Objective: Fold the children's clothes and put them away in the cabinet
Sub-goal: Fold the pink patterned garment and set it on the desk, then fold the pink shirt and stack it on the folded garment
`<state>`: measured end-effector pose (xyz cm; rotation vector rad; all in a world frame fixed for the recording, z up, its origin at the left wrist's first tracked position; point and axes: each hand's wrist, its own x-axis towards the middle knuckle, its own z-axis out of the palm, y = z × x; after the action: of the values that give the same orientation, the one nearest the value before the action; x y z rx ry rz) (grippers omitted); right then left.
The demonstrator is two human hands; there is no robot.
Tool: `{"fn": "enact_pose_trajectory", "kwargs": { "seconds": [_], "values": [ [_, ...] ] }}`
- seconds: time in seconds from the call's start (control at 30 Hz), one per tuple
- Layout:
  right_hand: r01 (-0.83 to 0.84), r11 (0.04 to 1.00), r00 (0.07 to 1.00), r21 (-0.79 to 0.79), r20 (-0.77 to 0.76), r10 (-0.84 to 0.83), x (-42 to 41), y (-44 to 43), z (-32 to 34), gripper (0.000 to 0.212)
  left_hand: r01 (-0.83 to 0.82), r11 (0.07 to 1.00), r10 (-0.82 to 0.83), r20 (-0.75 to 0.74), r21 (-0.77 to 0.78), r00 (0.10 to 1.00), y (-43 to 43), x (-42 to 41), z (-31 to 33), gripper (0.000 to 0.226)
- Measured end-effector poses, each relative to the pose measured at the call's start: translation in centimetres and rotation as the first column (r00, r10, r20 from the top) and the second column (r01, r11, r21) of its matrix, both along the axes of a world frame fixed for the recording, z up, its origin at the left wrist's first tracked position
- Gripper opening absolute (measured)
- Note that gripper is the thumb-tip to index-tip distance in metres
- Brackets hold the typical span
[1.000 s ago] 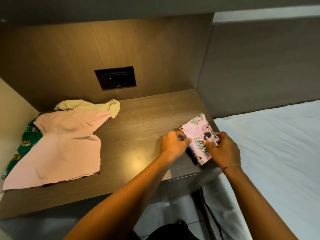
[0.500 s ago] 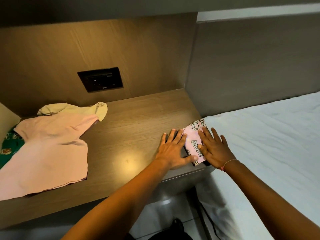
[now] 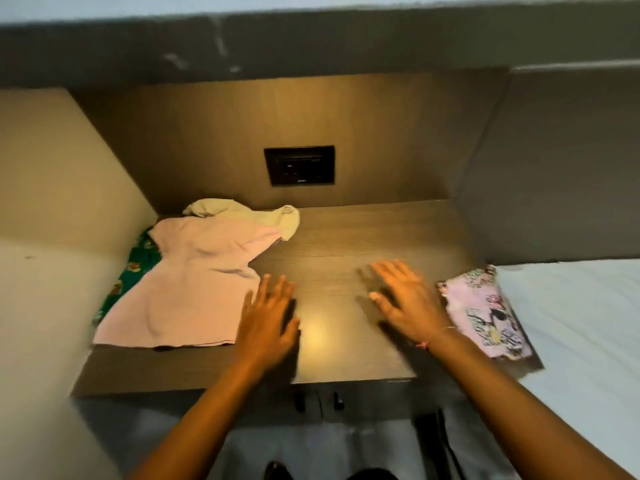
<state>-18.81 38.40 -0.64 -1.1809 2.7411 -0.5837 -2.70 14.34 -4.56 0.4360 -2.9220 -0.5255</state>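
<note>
Both hands were flat and spread, gripping nothing. The left hand (image 3: 266,317) hung over the wood just beside the hem of the pink top, and the right hand (image 3: 408,299) over the bare middle of the surface, near the folded piece. Motion blur hid whether either palm touched the wood.

The white bed (image 3: 581,323) filled the right side, and the wooden desktop (image 3: 363,233) sat in its niche beside it. On the desktop's left lay the pink top (image 3: 187,282), spread open and unfolded. Partly under it were a beige garment (image 3: 242,216) at the back and a green printed garment (image 3: 138,268) against the left wall. At the right edge, next to the bed, a pink printed garment (image 3: 485,313) lay as a small folded packet. A dark socket panel (image 3: 299,165) was set in the back wall.

That made four garments: one folded, three not. Judged from this, the work was about a quarter done. The heap needed folding, likely starting with the pink top, and nothing appeared to be stored in a cabinet yet.
</note>
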Motion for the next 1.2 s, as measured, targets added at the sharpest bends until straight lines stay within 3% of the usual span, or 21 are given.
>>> {"fn": "enact_pose_trajectory", "kwargs": {
  "seconds": [0.1, 0.23, 0.37, 0.57, 0.67, 0.77, 0.83, 0.93, 1.03, 1.1, 1.2],
  "values": [
    [-0.244, 0.97, 0.97, 0.01, -0.022, 0.244, 2.9, -8.2, -0.9, 0.054, -0.161, 0.987, 0.161, -0.003, -0.018, 0.987, -6.5, 6.2, 0.0, 0.068],
    [-0.431, 0.899, 0.89, 0.072, -0.132, 0.437, 5.1, -17.6, -1.9, 0.043, -0.147, 0.989, 0.149, 0.139, -0.027, 0.979, -11.1, 10.8, 0.4, 0.066],
    [-0.376, 0.914, 0.905, 0.154, -0.149, 0.397, 3.6, -23.1, -2.0, 0.051, -0.144, 0.99, 0.143, 0.183, -0.008, 0.973, -12.4, 12.4, 0.5, 0.061],
    [-0.309, 0.918, 0.92, 0.25, -0.167, 0.355, -0.8, -26.0, -1.5, 0.048, -0.318, 0.944, 0.325, 0.076, -0.084, 0.943, -13.1, 12.8, 1.2, 0.033],
    [-0.312, 0.905, 0.909, 0.288, -0.188, 0.373, -1.6, -26.6, -1.9, 0.043, -0.331, 0.943, 0.331, -0.012, -0.017, 0.944, -11.1, 12.0, 1.4, 0.047],
    [-0.305, 0.906, 0.908, 0.294, -0.198, 0.37, -2.1, -27.0, -1.9, 0.037, -0.276, 0.959, 0.278, 0.016, -0.059, 0.961, -7.8, 11.1, 0.8, 0.057],
    [-0.301, 0.914, 0.909, 0.274, -0.209, 0.362, -2.2, -27.3, -2.0, 0.032, -0.272, 0.959, 0.274, 0.021, -0.075, 0.961, -6.6, 11.3, 0.1, 0.049],
    [-0.291, 0.929, 0.892, 0.228, -0.287, 0.35, -2.0, -27.2, -2.7, 0.028, -0.296, 0.955, 0.293, -0.101, -0.023, 0.951, -6.3, 11.8, -0.4, 0.018],
    [-0.287, 0.943, 0.879, 0.169, -0.345, 0.329, -2.0, -26.7, -3.4, 0.025, -0.312, 0.95, 0.309, -0.132, 0.0, 0.942, -6.5, 12.0, -0.3, 0.011],
    [-0.283, 0.958, 0.902, 0.056, -0.324, 0.285, -1.8, -26.6, -2.5, 0.021, -0.39, 0.914, 0.404, -0.157, 0.111, 0.901, -7.1, 12.2, 0.5, 0.011],
    [-0.263, 0.939, 0.95, -0.222, -0.23, 0.211, -1.3, -26.4, 0.9, 0.019, -0.499, 0.797, 0.59, -0.262, 0.341, 0.763, -8.3, 12.2, 3.6, 0.007]
  ]
}}
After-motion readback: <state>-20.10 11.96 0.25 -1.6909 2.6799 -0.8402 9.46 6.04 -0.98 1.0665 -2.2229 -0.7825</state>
